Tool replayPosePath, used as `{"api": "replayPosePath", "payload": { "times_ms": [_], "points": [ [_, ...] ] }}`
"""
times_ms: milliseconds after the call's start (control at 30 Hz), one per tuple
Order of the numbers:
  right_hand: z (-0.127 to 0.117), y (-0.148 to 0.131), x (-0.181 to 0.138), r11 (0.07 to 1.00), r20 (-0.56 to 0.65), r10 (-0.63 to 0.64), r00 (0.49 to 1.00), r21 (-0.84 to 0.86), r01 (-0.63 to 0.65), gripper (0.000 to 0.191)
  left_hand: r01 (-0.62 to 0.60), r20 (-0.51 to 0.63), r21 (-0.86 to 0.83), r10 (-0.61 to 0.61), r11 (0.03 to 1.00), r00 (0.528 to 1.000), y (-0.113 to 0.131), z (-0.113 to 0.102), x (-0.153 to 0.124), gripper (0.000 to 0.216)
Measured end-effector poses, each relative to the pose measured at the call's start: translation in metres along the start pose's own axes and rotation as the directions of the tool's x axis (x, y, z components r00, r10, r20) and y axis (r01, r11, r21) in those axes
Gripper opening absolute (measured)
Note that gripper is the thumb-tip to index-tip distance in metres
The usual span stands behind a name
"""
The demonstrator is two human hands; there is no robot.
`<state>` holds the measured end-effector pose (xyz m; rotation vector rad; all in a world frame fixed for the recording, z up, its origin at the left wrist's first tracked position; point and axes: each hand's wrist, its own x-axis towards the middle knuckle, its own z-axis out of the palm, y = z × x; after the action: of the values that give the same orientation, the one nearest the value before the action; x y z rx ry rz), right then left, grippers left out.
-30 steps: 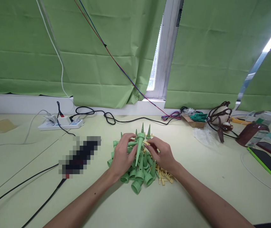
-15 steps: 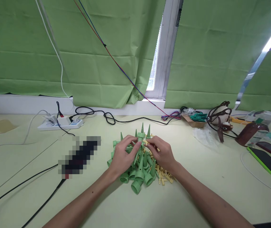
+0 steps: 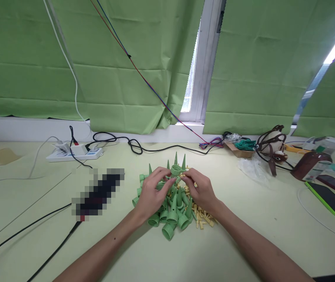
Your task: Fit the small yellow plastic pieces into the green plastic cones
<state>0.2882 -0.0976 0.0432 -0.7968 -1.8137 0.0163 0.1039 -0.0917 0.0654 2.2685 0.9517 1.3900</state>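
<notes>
My left hand [image 3: 155, 192] has thumb and fingers closed round a green plastic watering spike [image 3: 176, 170], its open round end tilted toward me. Just to the right, my right hand [image 3: 199, 188] pinches a small yellow valve piece [image 3: 182, 176] close to the spike's side; fingertips partly hide where the two meet. Below and around both hands lies a heap of green spikes [image 3: 172, 214], pointed cones with wide cup ends. Loose yellow valve pieces [image 3: 202, 219] are scattered under and beside my right hand.
A black device [image 3: 99, 194], blurred out, lies to the left with cables. Behind it sits a white power strip [image 3: 75, 154]. At the right are a small cardboard box [image 3: 239, 150], a brown bottle [image 3: 310, 165] and a green-edged phone [image 3: 332, 201].
The green spike in my left hand has turned, so its open end now faces more toward me. My right hand stays beside it with the yellow piece.
</notes>
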Motion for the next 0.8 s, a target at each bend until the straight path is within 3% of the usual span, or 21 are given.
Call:
{"api": "replayPosePath", "payload": {
  "times_ms": [300, 467, 600, 800],
  "points": [
    [-0.0020, -0.0035, -0.0003, 0.998, 0.012, 0.009, 1.000, -0.056, -0.008, 0.029, -0.253, -0.031, 0.063, 0.255, 0.966, 0.966, -0.0003, 0.0011, -0.0032, 0.013],
    [-0.0020, -0.0045, 0.0002, 0.998, 0.007, -0.007, 1.000, -0.069, 0.008, 0.035, -0.309, -0.042, 0.108, 0.315, 0.945, 0.948, -0.0013, 0.0008, -0.0030, 0.020],
    [-0.0013, -0.0043, 0.0003, 0.997, -0.018, -0.021, 1.000, -0.079, 0.020, 0.034, -0.268, -0.040, 0.131, 0.275, 0.955, 0.961, -0.0005, 0.0010, -0.0031, 0.021],
    [-0.0011, -0.0040, 0.0004, 0.999, -0.071, 0.021, 0.997, -0.029, -0.024, 0.022, -0.034, -0.124, 0.090, 0.046, 0.995, 0.991, 0.0013, 0.0016, -0.0031, 0.014]
  ]
}}
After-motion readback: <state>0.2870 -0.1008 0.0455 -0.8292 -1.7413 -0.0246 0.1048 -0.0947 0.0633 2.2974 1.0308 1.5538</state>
